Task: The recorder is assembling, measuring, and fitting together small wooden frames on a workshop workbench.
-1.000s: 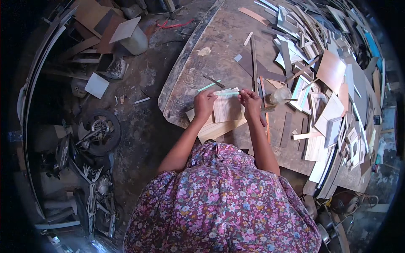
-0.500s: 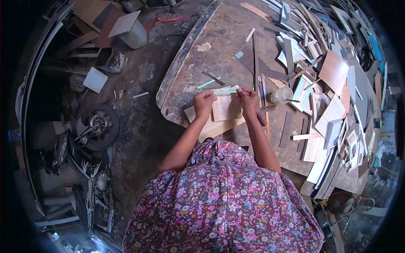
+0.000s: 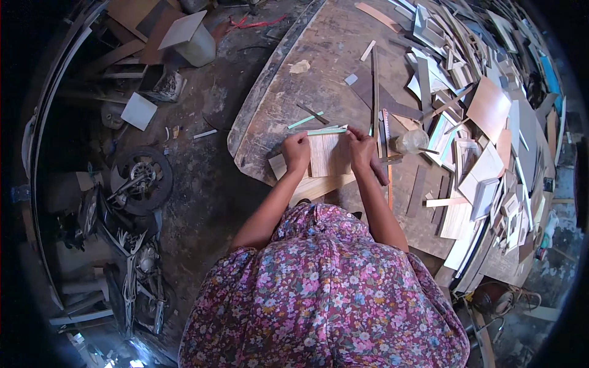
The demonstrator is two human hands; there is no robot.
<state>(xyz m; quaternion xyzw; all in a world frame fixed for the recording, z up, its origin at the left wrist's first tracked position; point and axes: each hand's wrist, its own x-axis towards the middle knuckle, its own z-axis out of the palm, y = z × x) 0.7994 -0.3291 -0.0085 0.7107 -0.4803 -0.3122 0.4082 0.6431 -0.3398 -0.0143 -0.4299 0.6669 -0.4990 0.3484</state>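
Note:
A light wood-grained panel [image 3: 329,154] lies near the bench's front left edge, between my hands. Along its far edge runs a thin pale green strip [image 3: 327,130]. My left hand [image 3: 296,151] is closed on the strip's left end, thumb and fingers together at the panel's far left corner. At the other end, my right hand [image 3: 361,149] pinches the strip beside the panel's far right corner. Another green strip [image 3: 305,120] and a dark thin stick [image 3: 311,113] lie just beyond my left hand. A longer pale board [image 3: 325,186] sits under the panel's near side.
Just right of my right hand stand a clear jar [image 3: 410,141] with a brush-like stick across it and a dark-handled tool [image 3: 380,172]. An orange-edged ruler [image 3: 386,126] lies there too. Wood offcuts [image 3: 488,110] heap up along the bench's right. A wheel [image 3: 142,180] rests on the floor at left.
The green strip has shifted slightly away from me, from across the panel's face to its far edge. My right hand has turned a little, its fingers now further over the strip's end.

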